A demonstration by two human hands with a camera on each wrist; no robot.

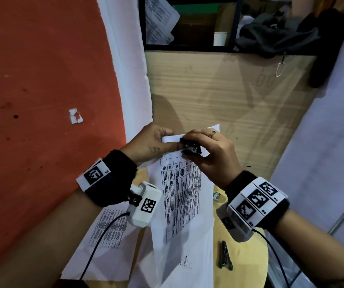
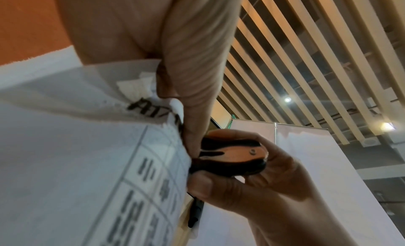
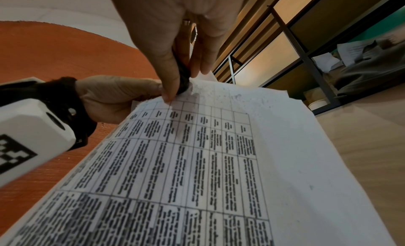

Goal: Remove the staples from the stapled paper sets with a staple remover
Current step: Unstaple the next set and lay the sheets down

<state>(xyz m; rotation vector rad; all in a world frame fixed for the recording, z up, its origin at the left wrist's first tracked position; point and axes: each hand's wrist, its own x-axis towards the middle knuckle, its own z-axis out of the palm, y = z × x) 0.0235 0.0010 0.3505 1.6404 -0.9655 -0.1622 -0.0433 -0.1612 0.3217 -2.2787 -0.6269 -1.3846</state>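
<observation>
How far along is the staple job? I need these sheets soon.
Done: hard to tell; one printed sheet lies on the table. In hand: the left hand pinches the paper set's top corner while the right hand squeezes the staple remover there. Left: cannot tell.

Wooden desk (image 1: 229, 96) carries printed sheets (image 1: 108, 227), a dark clip (image 1: 225, 256) and a small packet (image 1: 216, 196)

Head view: from above, facing down and forward, both hands mid-frame over the wooden table (image 1: 208, 90). Left wrist view: very near, from below, facing up at slatted ceiling, upper right. Right wrist view: close, low along the printed paper set (image 3: 219, 154). Shared by all: paper's top corner and staple remover (image 2: 232, 156).
</observation>
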